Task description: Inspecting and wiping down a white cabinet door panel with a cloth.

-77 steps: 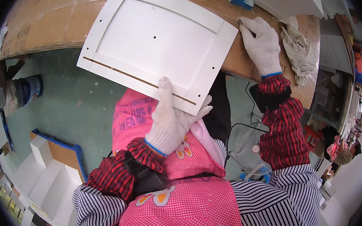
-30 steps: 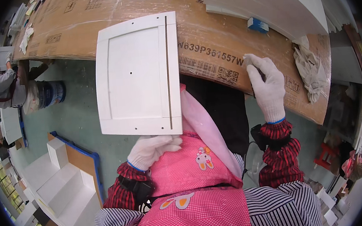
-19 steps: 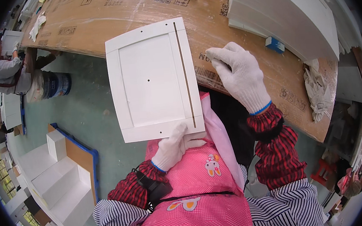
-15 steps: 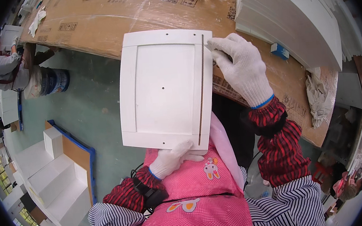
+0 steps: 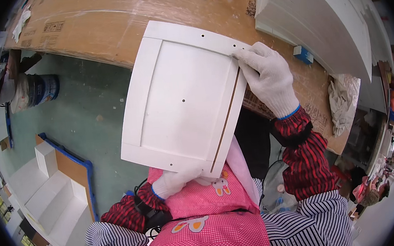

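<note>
A white framed panel (image 5: pixel 181 101), like a cabinet door, is held up in front of me, tilted clockwise. It has a few small dark holes and a long brown groove along its right side. My left hand (image 5: pixel 179 180), in a white knit glove, grips its lower edge, with part of the fingers behind it. At the upper right, my gloved right hand (image 5: pixel 267 72) is closed with its fingertips pressed on the panel near the groove's top end. Whether a small cloth or tool sits under those fingertips is not visible.
A table covered with brown cardboard and film (image 5: pixel 103 18) lies ahead. On it are stacked white panels (image 5: pixel 310 19), a small blue box (image 5: pixel 303 54) and a crumpled cloth (image 5: pixel 344 103). White boxes stand on a blue-edged pallet (image 5: pixel 89 179) at left, near a bucket (image 5: pixel 35 91) and another person.
The panel has turned clockwise and appears larger, its lower left corner shifted left. My right hand has moved slightly right and down along with it; my left hand keeps its hold below.
</note>
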The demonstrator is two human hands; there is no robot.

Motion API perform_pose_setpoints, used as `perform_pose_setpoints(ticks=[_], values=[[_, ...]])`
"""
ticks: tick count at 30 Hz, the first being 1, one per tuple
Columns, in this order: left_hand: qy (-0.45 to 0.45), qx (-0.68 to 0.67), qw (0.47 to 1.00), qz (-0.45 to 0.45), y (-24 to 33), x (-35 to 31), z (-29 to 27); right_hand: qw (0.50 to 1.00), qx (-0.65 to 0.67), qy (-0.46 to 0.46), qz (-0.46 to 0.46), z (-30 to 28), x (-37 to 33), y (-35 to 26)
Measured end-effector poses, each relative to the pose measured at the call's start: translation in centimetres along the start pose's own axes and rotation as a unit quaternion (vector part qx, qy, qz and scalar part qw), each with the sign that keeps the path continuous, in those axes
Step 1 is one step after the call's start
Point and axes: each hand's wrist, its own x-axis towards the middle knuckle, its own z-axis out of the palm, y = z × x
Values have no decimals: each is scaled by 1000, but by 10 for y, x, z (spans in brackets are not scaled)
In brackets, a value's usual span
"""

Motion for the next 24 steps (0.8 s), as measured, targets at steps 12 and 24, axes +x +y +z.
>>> perform_pose_setpoints(ticks=[12,24], values=[[131,5,990,50,12,5,28,965,102,-230,-74,10,-95,-93],[48,6,999,17,6,2,8,997,-14,-64,-28,-1,10,3]])
